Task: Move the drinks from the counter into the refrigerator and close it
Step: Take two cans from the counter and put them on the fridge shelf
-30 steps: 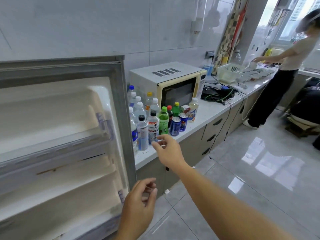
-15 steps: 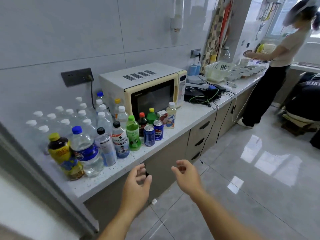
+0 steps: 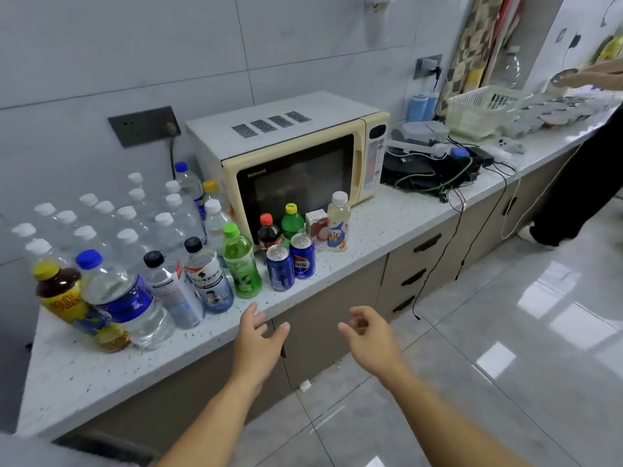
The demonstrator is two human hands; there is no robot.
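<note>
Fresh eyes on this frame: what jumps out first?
The crowd of drinks packed on the white counter left of the cream microwave: clear water bottles at the back, a green bottle and two blue cans in front. Below the counter edge, the left hand and right hand reach toward them, both holding nothing.

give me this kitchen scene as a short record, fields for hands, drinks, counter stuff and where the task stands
left hand: left hand open, holds nothing, at the counter edge
right hand: right hand loosely curled, holds nothing, out in front of the cabinet
front drinks: two blue cans, green bottle, blue-cap water bottle, yellow-cap dark bottle
behind: cluster of white-cap water bottles
appliance: microwave, door shut
task state: drinks all on the counter, none gripped
</note>
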